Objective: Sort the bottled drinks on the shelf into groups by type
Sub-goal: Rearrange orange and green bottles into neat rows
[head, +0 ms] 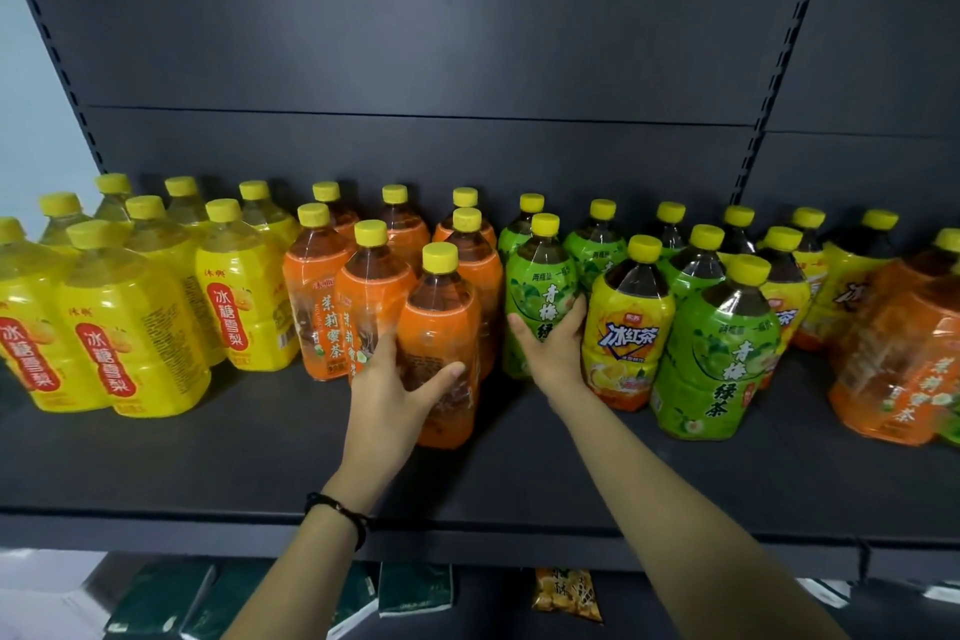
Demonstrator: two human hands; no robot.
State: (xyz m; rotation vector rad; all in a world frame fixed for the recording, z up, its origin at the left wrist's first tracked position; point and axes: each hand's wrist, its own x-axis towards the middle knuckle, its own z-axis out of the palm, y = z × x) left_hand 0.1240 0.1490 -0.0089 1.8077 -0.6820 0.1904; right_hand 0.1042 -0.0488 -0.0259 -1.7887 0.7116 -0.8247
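Note:
My left hand (395,390) grips an orange-labelled tea bottle (441,327) standing at the front of the orange group (322,307). My right hand (550,348) holds a green-labelled bottle (540,286) at the left end of the green group. Several yellow pear-drink bottles (130,327) stand grouped at the left. To the right, a yellow iced-tea bottle (631,327) and a green tea bottle (722,353) stand in front, mixed with others behind. More orange bottles (904,359) stand at the far right. All have yellow caps.
The dark shelf (260,457) has bare room along its front edge. A dark back panel (415,42) rises behind the bottles. Below the shelf lie dark green packets (415,592) and an orange snack bag (566,592).

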